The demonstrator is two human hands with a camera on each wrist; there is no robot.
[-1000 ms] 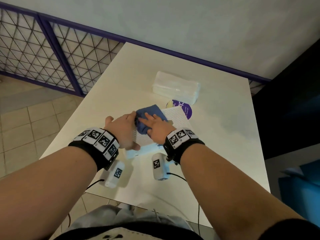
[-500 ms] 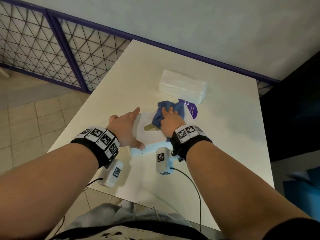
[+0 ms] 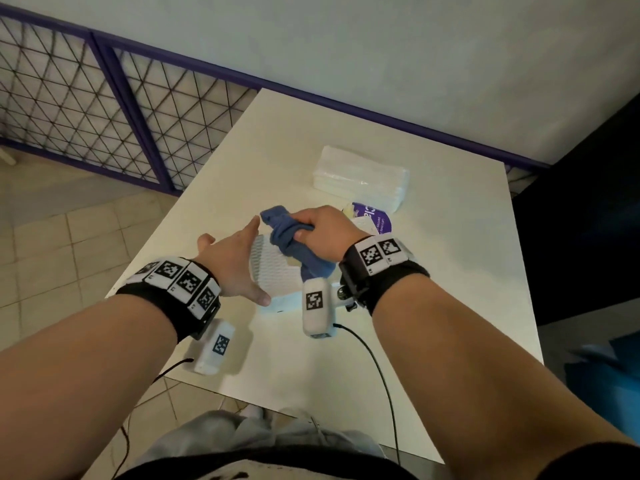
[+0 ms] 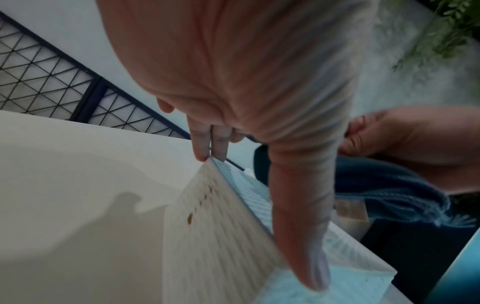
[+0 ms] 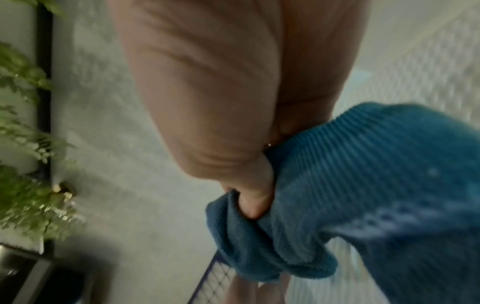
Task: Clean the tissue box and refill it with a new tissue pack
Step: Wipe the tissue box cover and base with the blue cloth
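Tissue box (image 3: 273,268) on white table (image 3: 450,271), partly hidden behind both hands; opening mostly covered by blue cloth (image 3: 294,244). Purple-labelled item (image 3: 375,216) just beyond box, half hidden, text unreadable. Wrist views blurred. Tissue pack (image 3: 360,178) further beyond box, near table's far edge, long axis left to right. Mesh railing (image 3: 86,109) left of box, tiled floor below. Left hand (image 3: 235,268) flat, fingers straight against box's left side. Right hand (image 3: 325,233) grip clenched round cloth above box.
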